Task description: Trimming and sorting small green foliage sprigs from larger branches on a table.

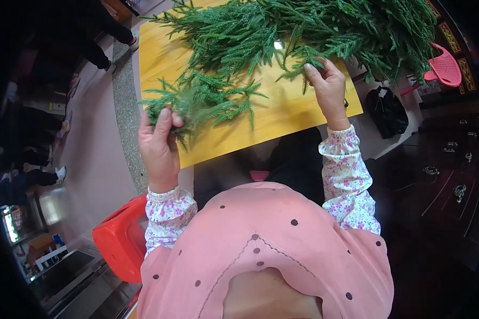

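Observation:
Over the near left edge of the yellow table (pixel 261 129), my left hand (pixel 161 143) is closed round a bunch of green evergreen sprigs (pixel 202 95), thumb on top. The bunch fans out to the right and is partly blurred. My right hand (pixel 329 87) pinches a feathery evergreen sprig (pixel 298 66) between thumb and fingers, beside a large heap of evergreen branches (pixel 314 26). That heap spreads across the far side of the table and past its right edge. Where the pinched sprig's far end meets the heap, I cannot tell them apart.
A red plastic stool (pixel 120 239) stands at my left. To the right are a black bag (pixel 387 111) on the floor and a pink plastic chair (pixel 445 65). Dark furniture with metal fittings (pixel 460 192) lies lower right. People's legs (pixel 109 32) show at the upper left.

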Action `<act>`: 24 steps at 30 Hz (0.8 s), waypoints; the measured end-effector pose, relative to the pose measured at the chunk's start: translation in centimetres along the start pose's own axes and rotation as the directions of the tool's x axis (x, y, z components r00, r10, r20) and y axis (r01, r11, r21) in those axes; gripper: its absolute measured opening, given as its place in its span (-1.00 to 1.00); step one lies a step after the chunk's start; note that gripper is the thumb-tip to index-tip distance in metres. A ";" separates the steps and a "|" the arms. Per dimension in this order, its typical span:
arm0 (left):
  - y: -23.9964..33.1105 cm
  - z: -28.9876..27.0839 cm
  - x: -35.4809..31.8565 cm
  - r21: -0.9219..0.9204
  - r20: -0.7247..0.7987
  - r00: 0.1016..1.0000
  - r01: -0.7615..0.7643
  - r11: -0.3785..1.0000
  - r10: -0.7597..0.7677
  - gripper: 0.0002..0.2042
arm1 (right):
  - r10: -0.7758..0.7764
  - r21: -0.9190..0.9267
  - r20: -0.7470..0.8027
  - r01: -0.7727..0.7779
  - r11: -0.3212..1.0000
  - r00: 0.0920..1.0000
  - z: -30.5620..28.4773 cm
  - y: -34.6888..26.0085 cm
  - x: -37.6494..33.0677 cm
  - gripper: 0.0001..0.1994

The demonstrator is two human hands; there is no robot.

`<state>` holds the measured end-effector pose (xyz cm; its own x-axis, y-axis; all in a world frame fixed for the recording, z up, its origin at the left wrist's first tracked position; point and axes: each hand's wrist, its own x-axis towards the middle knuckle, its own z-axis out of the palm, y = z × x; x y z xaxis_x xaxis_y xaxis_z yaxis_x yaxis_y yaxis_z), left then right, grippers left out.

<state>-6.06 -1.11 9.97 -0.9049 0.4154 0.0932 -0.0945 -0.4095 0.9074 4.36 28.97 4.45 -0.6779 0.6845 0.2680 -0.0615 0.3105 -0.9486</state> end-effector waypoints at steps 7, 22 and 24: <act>-1.9 1.6 -0.6 0.225 0.075 0.997 -0.040 0.974 0.024 -0.88 | 0.025 0.225 0.056 -0.037 0.974 0.998 1.2 -2.4 -2.6 -0.76; -5.1 3.2 -1.4 0.148 0.060 0.977 0.195 0.970 -0.206 -0.72 | -0.631 -0.259 0.348 0.718 0.646 0.693 6.2 -4.6 -8.0 -0.72; -4.3 2.4 -1.5 0.038 0.023 0.985 0.167 0.985 -0.168 -0.71 | -0.632 -0.188 0.345 0.711 0.678 0.694 6.0 -4.4 -7.9 -0.73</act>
<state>-3.30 1.99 6.91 -0.8663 0.4969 -0.0516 -0.2288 -0.3028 0.9252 5.57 18.28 5.47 -0.6842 0.0513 0.7275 -0.3860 0.8209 -0.4209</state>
